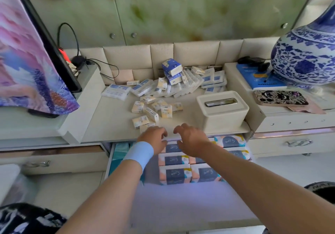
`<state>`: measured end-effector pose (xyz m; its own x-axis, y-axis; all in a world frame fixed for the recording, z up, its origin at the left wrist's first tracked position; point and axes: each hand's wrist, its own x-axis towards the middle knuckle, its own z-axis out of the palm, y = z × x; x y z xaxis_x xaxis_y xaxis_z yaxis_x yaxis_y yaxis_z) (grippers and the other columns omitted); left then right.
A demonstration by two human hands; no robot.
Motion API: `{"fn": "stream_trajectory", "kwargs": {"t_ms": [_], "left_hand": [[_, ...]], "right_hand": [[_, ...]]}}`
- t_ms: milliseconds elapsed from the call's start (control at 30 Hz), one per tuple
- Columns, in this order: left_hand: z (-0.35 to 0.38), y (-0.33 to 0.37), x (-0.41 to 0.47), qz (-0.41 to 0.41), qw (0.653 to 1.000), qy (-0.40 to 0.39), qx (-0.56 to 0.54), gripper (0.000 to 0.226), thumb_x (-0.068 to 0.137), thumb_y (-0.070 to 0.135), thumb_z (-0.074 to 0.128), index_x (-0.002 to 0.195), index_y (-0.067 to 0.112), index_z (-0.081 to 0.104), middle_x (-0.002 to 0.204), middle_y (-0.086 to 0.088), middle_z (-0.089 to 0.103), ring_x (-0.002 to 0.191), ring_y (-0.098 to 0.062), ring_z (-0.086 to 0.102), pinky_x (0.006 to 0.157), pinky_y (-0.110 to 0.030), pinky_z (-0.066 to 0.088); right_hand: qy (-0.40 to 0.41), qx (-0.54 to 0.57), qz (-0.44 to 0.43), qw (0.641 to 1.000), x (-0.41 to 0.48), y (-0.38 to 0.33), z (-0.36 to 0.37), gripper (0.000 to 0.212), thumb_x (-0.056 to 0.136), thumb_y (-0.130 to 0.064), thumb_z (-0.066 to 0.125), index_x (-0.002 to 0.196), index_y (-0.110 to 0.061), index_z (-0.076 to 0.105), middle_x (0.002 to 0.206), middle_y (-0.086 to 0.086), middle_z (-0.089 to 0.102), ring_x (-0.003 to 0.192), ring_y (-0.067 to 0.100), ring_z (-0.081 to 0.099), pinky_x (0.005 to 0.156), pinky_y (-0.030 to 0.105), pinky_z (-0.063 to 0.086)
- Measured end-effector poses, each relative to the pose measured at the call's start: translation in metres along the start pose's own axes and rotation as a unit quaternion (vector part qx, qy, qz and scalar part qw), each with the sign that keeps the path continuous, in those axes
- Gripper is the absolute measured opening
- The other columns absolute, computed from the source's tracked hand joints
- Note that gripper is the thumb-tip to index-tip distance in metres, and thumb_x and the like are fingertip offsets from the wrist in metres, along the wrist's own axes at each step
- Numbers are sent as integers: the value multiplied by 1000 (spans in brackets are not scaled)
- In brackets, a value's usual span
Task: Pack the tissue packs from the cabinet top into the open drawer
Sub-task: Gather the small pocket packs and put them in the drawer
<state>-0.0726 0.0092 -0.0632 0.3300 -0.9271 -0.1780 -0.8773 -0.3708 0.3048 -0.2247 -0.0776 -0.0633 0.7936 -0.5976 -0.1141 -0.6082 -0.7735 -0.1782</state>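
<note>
Several small cream tissue packs [154, 109] lie scattered on the cabinet top [112, 123], with a bigger heap of white and blue packs [174, 85] behind them. Below, the open drawer [111, 159] holds rows of larger blue and peach tissue packs [175, 174]. My left hand [154, 138], a light blue band on its wrist, hovers at the cabinet's front edge beside a cream pack [145, 127], fingers curled and empty. My right hand [190, 139] hangs just right of it, fingers spread, holding nothing.
A cream tissue box [222, 109] stands right of the loose packs. A blue and white vase [306, 56], a phone [280, 97] and a blue book [259, 78] sit on the raised right section. A draped screen [32, 56] and cables [79, 59] are on the left.
</note>
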Motion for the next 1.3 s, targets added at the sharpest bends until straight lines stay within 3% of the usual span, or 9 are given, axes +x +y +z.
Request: {"fn": "stream_trajectory", "kwargs": {"t_ms": [167, 367, 600, 700, 800, 900, 1033, 1167, 1300], "left_hand": [[-27, -55, 13, -69, 995, 73, -21, 32, 91, 22, 55, 122, 26, 58, 124, -3, 56, 115, -25, 50, 97, -40, 46], [-11, -97, 20, -80, 997, -3, -6, 64, 91, 19, 59, 149, 29, 34, 156, 0, 28, 138, -30, 31, 111, -45, 34], [-12, -108, 34, -75, 995, 70, 16, 32, 91, 23, 59, 123, 24, 59, 151, 1, 31, 135, -25, 30, 104, -39, 39], [-19, -102, 42, -100, 994, 30, -29, 15, 89, 27, 61, 102, 25, 55, 125, -2, 55, 107, -27, 54, 86, -35, 45], [-20, -94, 42, -92, 995, 32, -5, 12, 88, 28, 62, 91, 26, 50, 113, 0, 53, 105, -24, 53, 87, -36, 45], [-18, -87, 31, -95, 995, 26, -27, 24, 82, 33, 66, 93, 24, 47, 104, 1, 51, 97, -22, 50, 84, -34, 45], [-16, -85, 2, -91, 994, 3, -63, 39, 76, 40, 72, 95, 23, 43, 98, 1, 52, 90, -21, 52, 76, -34, 46], [-4, -86, -38, -94, 989, -22, -109, 25, 81, 28, 65, 95, 24, 44, 96, 1, 55, 86, -23, 54, 68, -32, 43], [14, -99, -72, -85, 987, -67, -122, 26, 85, 29, 64, 103, 28, 45, 106, 0, 59, 95, -25, 58, 82, -36, 49]], "right_hand": [[22, 86, 5, 996, 45, -33, -8, 49, 94, -26, 56, 141, -28, 43, 141, 3, 44, 118, 28, 55, 88, 38, 49], [-41, 72, -21, 996, 81, -59, 12, 60, 93, -36, 59, 148, -30, 36, 148, -1, 39, 124, 26, 52, 97, 38, 48], [32, 68, -47, 996, 87, -60, 32, 35, 89, -28, 62, 122, -21, 53, 122, 3, 51, 107, 26, 53, 79, 38, 50], [17, 68, -33, 997, 86, -59, 30, 32, 87, -30, 63, 116, -21, 53, 115, 2, 53, 99, 25, 58, 73, 34, 48], [-33, 68, -32, 997, 77, -57, 28, 47, 85, -33, 63, 127, -24, 44, 119, 2, 50, 97, 27, 60, 75, 35, 49], [-67, 50, -45, 996, 60, -55, 32, 59, 84, -39, 63, 137, -24, 42, 121, 2, 49, 102, 27, 59, 82, 36, 50], [-116, 71, -55, 989, 37, -65, 29, 49, 76, -41, 70, 119, -26, 53, 110, -2, 54, 99, 22, 58, 77, 32, 45], [-166, 54, -93, 980, 12, -91, 28, 43, 74, -36, 71, 113, -27, 54, 108, -1, 63, 99, 25, 60, 78, 32, 45], [-196, -24, -143, 970, -6, -105, 45, 47, 79, -33, 70, 122, -24, 53, 114, 2, 65, 104, 25, 60, 88, 29, 39]]}}
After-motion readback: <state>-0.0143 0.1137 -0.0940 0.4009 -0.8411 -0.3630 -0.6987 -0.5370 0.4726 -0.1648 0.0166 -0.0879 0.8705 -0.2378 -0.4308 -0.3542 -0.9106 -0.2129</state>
